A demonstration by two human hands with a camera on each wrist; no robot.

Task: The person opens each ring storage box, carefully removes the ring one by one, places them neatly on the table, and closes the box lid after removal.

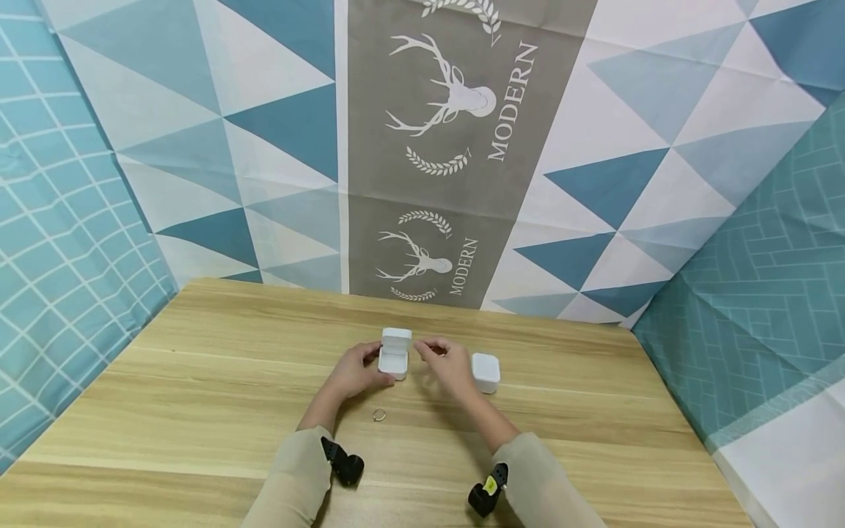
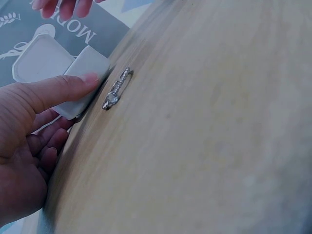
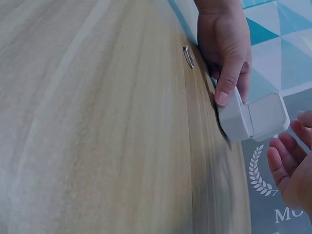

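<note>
A small white ring box (image 1: pixel 394 363) stands on the wooden table with its lid raised. My left hand (image 1: pixel 356 372) grips it by the side, the thumb pressed along the front of the base in the left wrist view. Just right of the raised lid (image 3: pixel 268 117), my right hand (image 1: pixel 449 363) hovers with its fingers loosely bent; I see nothing in it. A silver ring (image 2: pixel 117 90) set with clear stones lies on the table in front of the box, nearer to the left forearm. Part of the right hand is cut off in both wrist views.
A second white box (image 1: pixel 485 372), closed, stands to the right of my right hand. The wooden table (image 1: pixel 231 381) reaches back to a patterned cloth wall (image 1: pixel 429 147). Blue cloths (image 1: pixel 59 220) hang at the sides.
</note>
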